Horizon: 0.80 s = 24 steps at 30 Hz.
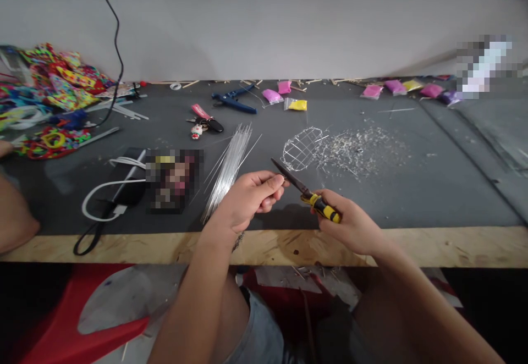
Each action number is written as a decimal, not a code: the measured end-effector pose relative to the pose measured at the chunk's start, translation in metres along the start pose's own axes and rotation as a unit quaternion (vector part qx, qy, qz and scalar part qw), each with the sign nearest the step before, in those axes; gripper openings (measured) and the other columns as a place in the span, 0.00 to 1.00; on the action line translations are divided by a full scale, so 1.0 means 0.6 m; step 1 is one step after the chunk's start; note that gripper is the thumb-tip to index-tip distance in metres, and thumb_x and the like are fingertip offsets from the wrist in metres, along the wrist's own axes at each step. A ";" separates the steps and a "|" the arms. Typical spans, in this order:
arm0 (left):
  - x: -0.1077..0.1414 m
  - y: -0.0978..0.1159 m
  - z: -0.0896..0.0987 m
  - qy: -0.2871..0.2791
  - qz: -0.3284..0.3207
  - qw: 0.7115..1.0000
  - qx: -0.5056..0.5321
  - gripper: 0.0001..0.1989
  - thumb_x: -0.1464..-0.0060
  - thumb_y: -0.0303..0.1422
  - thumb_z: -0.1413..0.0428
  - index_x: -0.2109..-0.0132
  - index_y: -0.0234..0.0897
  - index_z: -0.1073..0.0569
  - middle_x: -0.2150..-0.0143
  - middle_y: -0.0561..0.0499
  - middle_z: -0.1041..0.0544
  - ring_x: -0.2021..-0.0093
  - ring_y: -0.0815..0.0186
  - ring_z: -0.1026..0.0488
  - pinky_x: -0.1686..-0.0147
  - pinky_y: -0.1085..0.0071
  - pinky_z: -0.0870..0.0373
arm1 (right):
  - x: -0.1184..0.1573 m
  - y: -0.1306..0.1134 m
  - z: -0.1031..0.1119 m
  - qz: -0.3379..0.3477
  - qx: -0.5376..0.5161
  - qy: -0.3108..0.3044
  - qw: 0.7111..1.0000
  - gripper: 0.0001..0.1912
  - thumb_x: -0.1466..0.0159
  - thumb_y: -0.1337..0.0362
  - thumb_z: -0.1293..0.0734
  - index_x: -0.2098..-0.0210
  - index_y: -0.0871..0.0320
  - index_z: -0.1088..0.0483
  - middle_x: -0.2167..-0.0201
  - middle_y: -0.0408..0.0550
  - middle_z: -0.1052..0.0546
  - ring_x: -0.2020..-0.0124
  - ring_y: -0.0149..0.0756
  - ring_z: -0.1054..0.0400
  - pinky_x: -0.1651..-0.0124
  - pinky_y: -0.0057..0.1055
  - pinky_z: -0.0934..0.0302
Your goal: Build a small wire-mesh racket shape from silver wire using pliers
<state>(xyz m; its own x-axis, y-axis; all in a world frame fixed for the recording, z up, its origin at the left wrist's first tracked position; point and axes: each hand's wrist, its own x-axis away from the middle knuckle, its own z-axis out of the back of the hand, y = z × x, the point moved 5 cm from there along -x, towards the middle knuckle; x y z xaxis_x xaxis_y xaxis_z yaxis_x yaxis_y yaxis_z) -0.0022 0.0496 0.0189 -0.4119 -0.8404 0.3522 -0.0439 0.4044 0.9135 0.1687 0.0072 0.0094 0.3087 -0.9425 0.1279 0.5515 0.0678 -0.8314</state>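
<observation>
My right hand [352, 224] is wrapped round the yellow-and-black handles of long-nose pliers [292, 178]. Their dark jaws point up and left, right beside the fingertips of my left hand [253, 196]. Thumb and forefinger of that left hand are pinched together; a tiny bit shows at their tips, too small to name. Just beyond the pliers lies an oval mesh of bent silver wire [303, 149]. A bundle of straight silver wires [231, 169] rests behind my left hand. Many short wire clippings [358, 152] are heaped right of the mesh.
Blue-handled pliers [234, 100], keys with a black fob [212, 124] and small colourful packets [297, 104] lie farther back. Left are a white cable [88, 193], a black strapped device [126, 191] and bright patterned material [68, 83]. Another person's arm [14, 210] reaches in there.
</observation>
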 end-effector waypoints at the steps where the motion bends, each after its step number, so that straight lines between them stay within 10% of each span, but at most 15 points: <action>1: 0.000 0.000 0.000 -0.002 -0.004 1.000 0.003 0.11 0.48 0.39 0.45 0.70 0.33 0.29 0.76 0.55 0.37 0.80 0.79 0.48 0.82 0.77 0.56 | 0.000 0.000 0.000 0.000 0.000 0.001 1.000 0.16 0.49 0.75 0.42 0.62 0.56 0.36 0.71 0.40 0.35 0.70 0.31 0.41 0.67 0.28 0.46; 13: 0.013 0.015 0.014 0.043 -0.030 0.994 -0.093 0.07 0.48 0.35 0.47 0.63 0.37 0.28 0.71 0.52 0.29 0.79 0.75 0.45 0.81 0.76 0.51 | -0.004 0.007 0.017 -0.010 -0.024 0.031 0.999 0.17 0.49 0.75 0.41 0.61 0.56 0.35 0.67 0.42 0.32 0.67 0.32 0.38 0.63 0.28 0.45; 24: 0.013 0.031 0.014 0.164 -0.147 0.929 -0.296 0.13 0.45 0.41 0.50 0.64 0.39 0.26 0.74 0.54 0.32 0.75 0.71 0.41 0.78 0.74 0.46 | -0.015 0.006 0.009 -0.011 -0.082 0.011 0.997 0.19 0.48 0.75 0.41 0.58 0.55 0.35 0.61 0.44 0.31 0.62 0.34 0.36 0.59 0.30 0.44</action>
<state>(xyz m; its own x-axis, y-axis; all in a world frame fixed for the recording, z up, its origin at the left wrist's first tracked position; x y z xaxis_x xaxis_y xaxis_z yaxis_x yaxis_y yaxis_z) -0.0140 0.0534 0.0370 -0.1568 -0.9873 0.0233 0.4385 -0.0484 0.8974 0.1721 0.0179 0.0079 0.2793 -0.9504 0.1370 0.4236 -0.0061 -0.9058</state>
